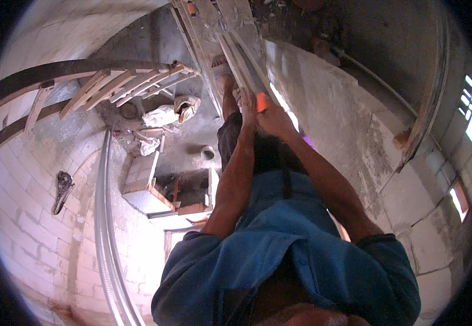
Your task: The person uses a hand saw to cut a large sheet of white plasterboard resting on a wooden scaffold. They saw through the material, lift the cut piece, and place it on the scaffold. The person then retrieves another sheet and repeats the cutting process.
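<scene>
My right hand (pixel 275 120) is closed around a bright orange object (pixel 261 102), perhaps a tool's handle. Its kind is not clear, and the fingers hide part of it. Right beside it, my left hand (pixel 247 106) grips the near part of a long narrow board (pixel 236 60) that runs away from me. Both hands are nearly touching, over the strip between my legs. The fingertips of my left hand are hard to make out against the pale, dusty board.
A wooden ladder (pixel 105 89) leans at the left. White sacks (pixel 162 116), a small round container (pixel 207 152) and a pale box-like block structure (pixel 141 179) stand below. Long metal profiles (pixel 105 228) lean at the lower left. A rough block wall (pixel 328 103) rises close on my right.
</scene>
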`<control>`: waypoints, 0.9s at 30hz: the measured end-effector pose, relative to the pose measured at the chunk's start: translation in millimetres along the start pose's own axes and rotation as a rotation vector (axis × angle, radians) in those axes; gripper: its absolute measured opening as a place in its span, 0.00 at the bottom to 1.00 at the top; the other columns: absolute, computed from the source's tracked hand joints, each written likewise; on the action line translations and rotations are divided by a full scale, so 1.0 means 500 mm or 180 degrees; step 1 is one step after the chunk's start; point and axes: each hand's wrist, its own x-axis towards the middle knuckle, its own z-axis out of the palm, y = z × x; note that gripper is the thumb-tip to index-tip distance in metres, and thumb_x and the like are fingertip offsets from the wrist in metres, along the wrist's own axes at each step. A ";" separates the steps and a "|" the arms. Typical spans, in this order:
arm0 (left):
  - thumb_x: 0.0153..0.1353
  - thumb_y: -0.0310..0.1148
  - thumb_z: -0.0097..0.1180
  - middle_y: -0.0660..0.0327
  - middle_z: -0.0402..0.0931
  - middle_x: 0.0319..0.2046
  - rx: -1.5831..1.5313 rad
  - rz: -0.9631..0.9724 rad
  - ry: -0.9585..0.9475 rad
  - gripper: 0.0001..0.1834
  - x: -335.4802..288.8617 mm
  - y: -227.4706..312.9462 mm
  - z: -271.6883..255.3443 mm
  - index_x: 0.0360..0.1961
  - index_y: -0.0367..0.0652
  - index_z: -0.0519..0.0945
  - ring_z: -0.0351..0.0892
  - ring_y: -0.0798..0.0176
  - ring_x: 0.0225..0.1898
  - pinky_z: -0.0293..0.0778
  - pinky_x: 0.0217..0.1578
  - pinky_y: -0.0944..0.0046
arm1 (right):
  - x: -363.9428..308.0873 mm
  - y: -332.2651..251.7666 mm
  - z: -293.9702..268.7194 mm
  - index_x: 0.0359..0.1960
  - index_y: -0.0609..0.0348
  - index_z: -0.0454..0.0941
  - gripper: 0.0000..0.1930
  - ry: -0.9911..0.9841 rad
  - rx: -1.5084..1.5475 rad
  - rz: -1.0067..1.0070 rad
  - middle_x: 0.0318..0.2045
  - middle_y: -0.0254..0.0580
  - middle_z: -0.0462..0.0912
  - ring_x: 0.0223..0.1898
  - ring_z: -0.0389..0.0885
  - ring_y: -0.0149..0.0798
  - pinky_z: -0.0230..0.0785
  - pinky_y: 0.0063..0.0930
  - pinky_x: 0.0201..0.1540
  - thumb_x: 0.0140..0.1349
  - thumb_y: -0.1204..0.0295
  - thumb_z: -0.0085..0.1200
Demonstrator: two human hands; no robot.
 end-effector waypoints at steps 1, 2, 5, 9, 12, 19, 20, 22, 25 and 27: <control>0.67 0.35 0.45 0.37 0.64 0.66 0.0523 0.0346 0.0276 0.28 -0.005 -0.058 0.008 0.66 0.35 0.65 0.59 0.40 0.71 0.57 0.68 0.50 | 0.019 -0.013 -0.034 0.55 0.64 0.73 0.20 -0.0449 0.0568 0.0724 0.32 0.63 0.82 0.36 0.84 0.61 0.76 0.52 0.42 0.64 0.65 0.51; 0.66 0.34 0.47 0.36 0.65 0.65 0.1292 0.0703 0.0692 0.27 -0.029 -0.146 -0.005 0.65 0.34 0.67 0.60 0.39 0.70 0.59 0.67 0.50 | 0.025 -0.036 -0.070 0.52 0.63 0.75 0.19 -0.1027 0.1131 0.1406 0.29 0.60 0.82 0.33 0.84 0.56 0.76 0.48 0.39 0.65 0.64 0.52; 0.66 0.34 0.49 0.41 0.69 0.57 -0.0226 -0.0273 0.0343 0.26 0.011 0.021 0.015 0.64 0.34 0.69 0.65 0.42 0.62 0.62 0.62 0.51 | -0.030 0.062 -0.145 0.55 0.59 0.78 0.19 -0.0754 0.1176 0.1833 0.29 0.46 0.83 0.30 0.82 0.46 0.75 0.41 0.36 0.65 0.65 0.55; 0.67 0.35 0.52 0.48 0.76 0.47 -0.0780 -0.1351 0.0535 0.25 0.029 0.121 -0.035 0.62 0.34 0.71 0.72 0.46 0.51 0.67 0.56 0.51 | -0.081 0.028 -0.157 0.62 0.56 0.76 0.23 -0.0638 0.1305 0.1636 0.36 0.44 0.86 0.37 0.83 0.45 0.75 0.40 0.44 0.64 0.69 0.56; 0.68 0.37 0.53 0.52 0.78 0.41 -0.0385 -0.1226 0.1047 0.25 0.018 0.092 -0.004 0.62 0.34 0.72 0.76 0.49 0.45 0.69 0.52 0.52 | -0.100 -0.012 -0.153 0.63 0.57 0.75 0.24 -0.0592 0.1284 0.1506 0.44 0.47 0.85 0.45 0.83 0.46 0.73 0.39 0.52 0.64 0.69 0.56; 0.76 0.46 0.38 0.45 0.54 0.68 -0.2213 -0.1596 -0.0102 0.34 0.034 0.163 -0.072 0.75 0.39 0.49 0.59 0.46 0.67 0.62 0.64 0.53 | -0.158 -0.004 -0.144 0.62 0.62 0.74 0.24 -0.0184 0.0865 0.1185 0.42 0.49 0.84 0.43 0.82 0.41 0.73 0.36 0.49 0.64 0.69 0.53; 0.77 0.48 0.36 0.44 0.50 0.74 -0.2594 -0.1843 -0.0335 0.36 0.034 0.199 -0.094 0.77 0.40 0.45 0.56 0.45 0.72 0.60 0.67 0.53 | -0.164 0.005 -0.148 0.63 0.61 0.73 0.25 -0.0232 0.0917 0.1248 0.45 0.50 0.84 0.47 0.82 0.43 0.72 0.36 0.52 0.65 0.69 0.54; 0.77 0.43 0.37 0.42 0.51 0.73 -0.1099 -0.0751 0.0099 0.35 0.004 0.060 -0.024 0.77 0.39 0.45 0.56 0.44 0.72 0.59 0.67 0.53 | -0.161 -0.024 -0.150 0.64 0.60 0.72 0.25 -0.0461 0.1048 0.1301 0.47 0.50 0.84 0.49 0.82 0.43 0.72 0.35 0.54 0.66 0.69 0.55; 0.75 0.36 0.37 0.38 0.49 0.73 0.0097 0.0030 0.0545 0.33 -0.001 -0.029 0.030 0.76 0.36 0.47 0.54 0.40 0.72 0.58 0.68 0.52 | -0.151 -0.055 -0.161 0.64 0.60 0.72 0.25 -0.0520 0.1164 0.1541 0.45 0.48 0.84 0.46 0.82 0.39 0.72 0.33 0.51 0.66 0.69 0.55; 0.73 0.32 0.38 0.36 0.46 0.73 0.0117 0.0126 0.0473 0.32 0.001 -0.044 0.049 0.74 0.34 0.49 0.52 0.37 0.72 0.58 0.68 0.50 | -0.160 -0.048 -0.169 0.64 0.60 0.73 0.25 -0.0545 0.1160 0.1731 0.43 0.46 0.84 0.45 0.81 0.37 0.72 0.32 0.49 0.66 0.68 0.56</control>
